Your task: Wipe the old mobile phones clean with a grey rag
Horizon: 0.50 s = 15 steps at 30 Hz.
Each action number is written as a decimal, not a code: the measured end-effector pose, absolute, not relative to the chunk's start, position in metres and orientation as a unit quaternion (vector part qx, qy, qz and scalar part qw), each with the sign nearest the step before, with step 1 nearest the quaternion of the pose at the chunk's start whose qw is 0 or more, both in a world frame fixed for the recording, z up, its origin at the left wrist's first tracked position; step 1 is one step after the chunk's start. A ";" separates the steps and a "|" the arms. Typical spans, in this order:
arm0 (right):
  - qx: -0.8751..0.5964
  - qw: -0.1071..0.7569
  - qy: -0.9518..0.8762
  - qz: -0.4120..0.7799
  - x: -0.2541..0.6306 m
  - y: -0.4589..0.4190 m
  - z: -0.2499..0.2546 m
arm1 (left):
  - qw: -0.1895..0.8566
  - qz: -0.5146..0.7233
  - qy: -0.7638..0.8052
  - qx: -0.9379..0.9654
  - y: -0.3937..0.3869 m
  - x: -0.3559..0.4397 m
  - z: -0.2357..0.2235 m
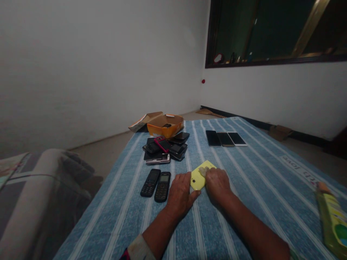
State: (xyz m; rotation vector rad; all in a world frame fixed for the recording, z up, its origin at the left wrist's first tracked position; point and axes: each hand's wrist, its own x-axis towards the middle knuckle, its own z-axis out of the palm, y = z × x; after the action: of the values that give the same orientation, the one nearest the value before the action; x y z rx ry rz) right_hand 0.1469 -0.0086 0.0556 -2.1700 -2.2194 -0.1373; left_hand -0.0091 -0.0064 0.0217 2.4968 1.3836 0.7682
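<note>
A yellow phone [198,177] lies back-up on the blue striped cloth [244,173]. My left hand [180,195] holds its near left edge, thumb against the phone's lower corner. My right hand [217,184] is closed, pressing a small greyish wad [203,170] onto the phone's back. Just left of my left hand lie two black keypad phones [155,185] side by side.
A pile of several phones [165,148] sits further back, beside an open orange cardboard box [164,124]. Three flat smartphones [226,138] lie in a row at the back right. A green-yellow package [332,220] rests at the right edge. A rolled grey bundle [40,195] lies at the left.
</note>
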 end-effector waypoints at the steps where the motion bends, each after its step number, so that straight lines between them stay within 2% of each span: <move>1: -0.704 0.017 -0.709 -0.049 0.151 -0.006 0.055 | 0.093 0.257 0.469 0.840 -0.006 -0.009 0.021; 15: -0.617 0.053 -0.785 -0.020 0.112 -0.034 0.055 | 0.073 0.280 0.433 0.854 -0.001 -0.015 0.013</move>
State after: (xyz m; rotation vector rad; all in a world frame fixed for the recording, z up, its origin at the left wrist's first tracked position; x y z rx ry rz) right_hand 0.1124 -0.0342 0.0552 -1.8756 -2.3859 -0.0609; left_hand -0.0155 -0.0007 0.0127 2.5634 1.3004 0.8409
